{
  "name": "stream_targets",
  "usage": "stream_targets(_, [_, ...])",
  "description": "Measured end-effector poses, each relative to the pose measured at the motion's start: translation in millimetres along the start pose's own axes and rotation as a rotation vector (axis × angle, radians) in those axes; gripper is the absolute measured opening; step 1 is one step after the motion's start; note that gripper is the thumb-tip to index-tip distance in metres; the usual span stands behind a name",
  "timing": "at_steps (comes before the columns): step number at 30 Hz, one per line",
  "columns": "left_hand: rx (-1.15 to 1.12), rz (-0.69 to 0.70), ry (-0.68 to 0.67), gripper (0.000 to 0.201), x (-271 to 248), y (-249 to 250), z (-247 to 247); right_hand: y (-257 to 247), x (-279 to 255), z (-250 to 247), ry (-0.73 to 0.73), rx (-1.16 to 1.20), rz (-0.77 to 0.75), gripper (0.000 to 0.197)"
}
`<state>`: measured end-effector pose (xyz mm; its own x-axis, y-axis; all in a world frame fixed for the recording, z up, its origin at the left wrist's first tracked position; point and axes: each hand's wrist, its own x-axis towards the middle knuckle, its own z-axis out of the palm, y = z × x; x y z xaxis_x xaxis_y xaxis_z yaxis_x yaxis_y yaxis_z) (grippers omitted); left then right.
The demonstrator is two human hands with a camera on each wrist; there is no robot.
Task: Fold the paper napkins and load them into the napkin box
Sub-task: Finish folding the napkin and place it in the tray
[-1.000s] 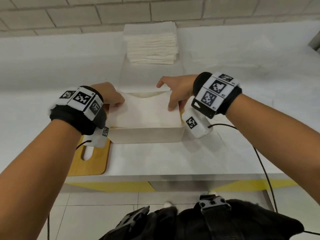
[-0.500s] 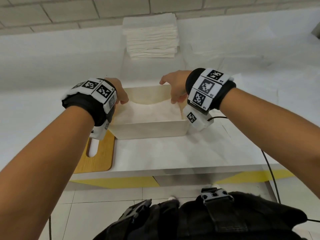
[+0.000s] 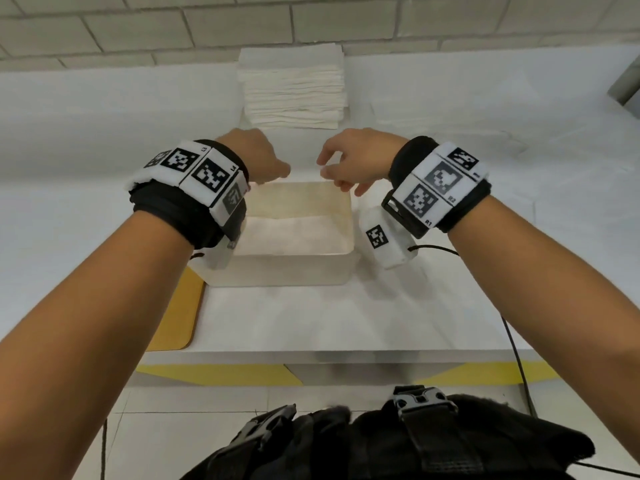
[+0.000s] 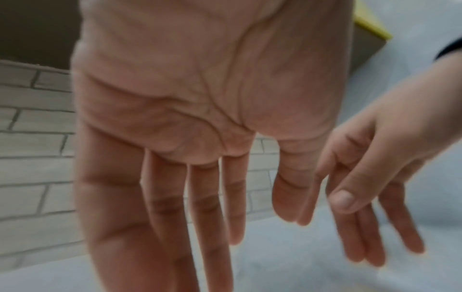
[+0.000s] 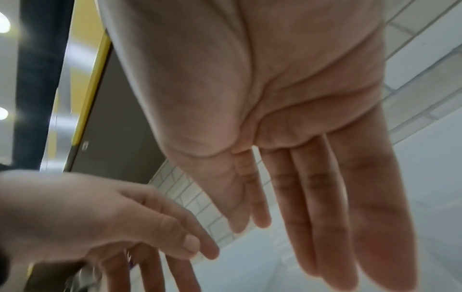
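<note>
The white napkin box [image 3: 287, 271] stands near the table's front edge with folded napkins [image 3: 294, 233] lying low inside it. A tall stack of white paper napkins [image 3: 292, 90] sits at the back by the brick wall. My left hand [image 3: 256, 161] and right hand [image 3: 353, 161] hover above the box's far rim, a small gap between them, both holding nothing. In the left wrist view my left hand [image 4: 200, 197] shows straight fingers, with the right hand [image 4: 362, 187] close beside it. In the right wrist view my right hand [image 5: 312, 197] is likewise flat and bare, with the left hand [image 5: 100, 227] alongside.
A yellow wooden board [image 3: 180, 313] lies under the box's left side, partly hidden by my left arm. Flat white paper sheets [image 3: 433, 109] cover the table to the right of the stack. A black cable [image 3: 512, 341] trails off my right wrist over the table edge.
Both hands have lifted out of the box, where they pressed the napkins down, and moved up and toward the far rim. The napkins now sit low inside the box.
</note>
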<state>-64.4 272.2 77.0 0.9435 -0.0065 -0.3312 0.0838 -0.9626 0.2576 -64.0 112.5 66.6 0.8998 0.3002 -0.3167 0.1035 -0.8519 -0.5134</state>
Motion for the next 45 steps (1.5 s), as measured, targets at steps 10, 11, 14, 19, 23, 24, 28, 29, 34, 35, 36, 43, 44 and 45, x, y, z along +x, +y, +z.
stream_targets(10, [-0.453,0.315,-0.196,0.033,-25.0,127.7,49.4,165.1,-61.9,-50.8,0.057,0.087,0.174,0.044])
stream_targets(11, [-0.451,0.312,-0.217,0.036,-21.9,141.4,60.3,181.7,-67.9,-50.3,0.014,0.050,0.196,0.047])
stream_targets(14, [-0.392,0.245,-0.247,0.043,-7.8,174.2,98.4,224.1,-86.1,-49.4,-0.089,-0.051,0.228,0.059])
stream_targets(19, [-0.049,0.082,-0.243,0.070,13.5,202.0,161.7,278.9,-90.9,-38.2,-0.143,-0.195,0.246,0.082])
stream_targets(23, [0.013,-0.012,-0.161,0.078,20.4,212.7,185.3,298.4,-81.5,-25.3,-0.093,-0.222,0.224,0.084])
stream_targets(24, [-0.009,-0.043,-0.115,0.077,22.0,213.9,186.6,300.2,-79.1,-25.4,-0.081,-0.214,0.210,0.083])
stream_targets(28, [-0.048,-0.193,-0.008,0.085,30.5,211.7,184.0,307.0,-70.5,-28.0,-0.076,-0.172,0.185,0.078])
stream_targets(29, [-0.066,-0.218,-0.015,0.084,32.9,209.4,182.4,308.8,-69.6,-28.6,-0.076,-0.145,0.179,0.077])
stream_targets(34, [-0.235,-0.182,0.009,0.057,44.8,198.1,170.1,314.0,-64.8,-34.2,-0.097,-0.035,0.194,0.061])
stream_targets(35, [-0.279,-0.163,0.025,0.048,46.8,197.0,167.6,313.9,-63.2,-35.3,-0.098,-0.037,0.199,0.055])
stream_targets(36, [-0.334,-0.147,0.039,0.039,49.2,196.7,164.6,313.7,-61.6,-36.7,-0.097,-0.046,0.200,0.051])
stream_targets(43, [-0.256,0.004,0.216,0.096,50.4,207.6,149.9,313.7,-49.1,-52.1,0.176,0.326,-0.006,0.021])
stream_targets(44, [-0.180,0.089,0.268,0.111,46.4,215.1,147.2,308.8,-48.7,-56.6,0.215,0.369,-0.085,0.018])
stream_targets(45, [-0.102,0.168,0.325,0.121,42.6,222.7,144.4,301.6,-48.9,-61.9,0.233,0.382,-0.165,0.014])
